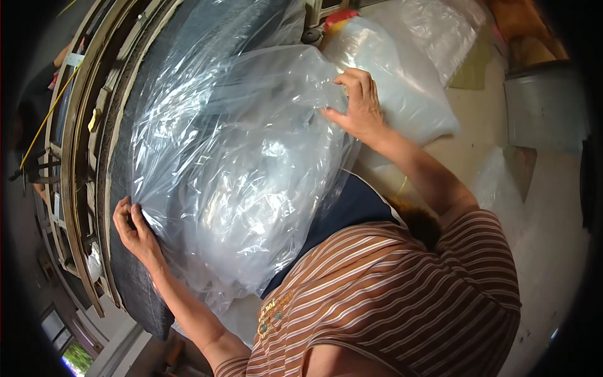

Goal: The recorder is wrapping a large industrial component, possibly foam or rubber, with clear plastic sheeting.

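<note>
Nearest the camera: striped brown-and-white shirt (402,295) of the person at work, forearms reaching up and out from it.

Left hand (133,227) at the lower left edge of a large clear plastic bag (251,163). Fingers curled shut, pinching the film at its corner against a dark padded surface (135,295). Right hand (359,103) at the bag's upper right edge, thumb and fingers closed on a fold of film. So the bag is held at two opposite edges, stretched between the hands.

The bag lies across the dark padded surface, bulging and wrinkled, with heavy glare. Contents: seemingly more clear film or folded pale sheeting; cannot tell which through the reflections. No firm object shows inside.

Step in hand, as a judgement: spreading or drawing the bag flat and taut over the surface. The next move would call for even tension from both hands, since thin film slips from the fingers and creases easily.

Farther out: a curved wooden frame (81,144) rims the dark surface on the left. Beyond the right hand, a second filled plastic bag (408,94), whitish, and a flatter clear one (440,31) behind it on the pale floor (553,239). At far right, a grey metal bin (543,107); its inside is not visible
</note>
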Motion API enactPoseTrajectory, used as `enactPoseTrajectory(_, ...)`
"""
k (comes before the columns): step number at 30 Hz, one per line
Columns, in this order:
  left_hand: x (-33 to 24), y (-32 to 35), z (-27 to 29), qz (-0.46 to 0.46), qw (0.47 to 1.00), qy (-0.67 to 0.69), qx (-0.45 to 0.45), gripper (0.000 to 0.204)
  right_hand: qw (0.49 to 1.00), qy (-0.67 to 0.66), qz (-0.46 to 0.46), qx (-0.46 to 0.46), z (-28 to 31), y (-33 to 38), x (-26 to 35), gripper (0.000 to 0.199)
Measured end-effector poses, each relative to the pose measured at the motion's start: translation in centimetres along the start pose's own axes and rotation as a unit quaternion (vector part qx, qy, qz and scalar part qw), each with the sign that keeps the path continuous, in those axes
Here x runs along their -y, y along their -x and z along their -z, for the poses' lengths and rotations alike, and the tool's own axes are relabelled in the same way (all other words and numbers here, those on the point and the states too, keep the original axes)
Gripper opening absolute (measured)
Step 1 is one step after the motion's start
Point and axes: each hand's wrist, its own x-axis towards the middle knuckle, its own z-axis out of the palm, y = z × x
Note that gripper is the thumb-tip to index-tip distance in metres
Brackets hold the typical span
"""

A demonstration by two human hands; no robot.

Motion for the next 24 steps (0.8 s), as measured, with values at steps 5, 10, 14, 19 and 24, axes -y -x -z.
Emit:
enactPoseTrajectory(5, -1.0, 0.4, 0.1, 0.019, 0.999, 0.000, -0.045, 0.016, 0.996, -0.029, -0.003, -0.084, -0.8, -0.4, -0.3, 0.034)
enactPoseTrajectory(10, -0.3, 1.4, 0.7, 0.071, 0.996, -0.002, -0.044, 0.017, 0.987, -0.158, 0.012, 0.028, 2.1, -3.4, -0.1, 0.010)
enactPoseTrajectory(14, 0.4, 1.3, 0.8, 0.076, 0.996, 0.005, -0.041, 0.018, 0.977, -0.210, 0.009, 0.040, 3.3, -4.8, 0.5, 0.012)
enactPoseTrajectory(19, -0.2, 1.0, 0.4, 0.099, 0.994, 0.019, -0.044, 0.020, 0.843, -0.470, -0.202, 0.168, 4.5, -7.3, -0.3, 0.016)
enactPoseTrajectory(24, 1.0, 1.0, 1.2, 0.097, 0.995, 0.009, -0.034, 0.021, 0.843, -0.443, -0.212, 0.219, 6.5, -10.1, 0.9, 0.016)
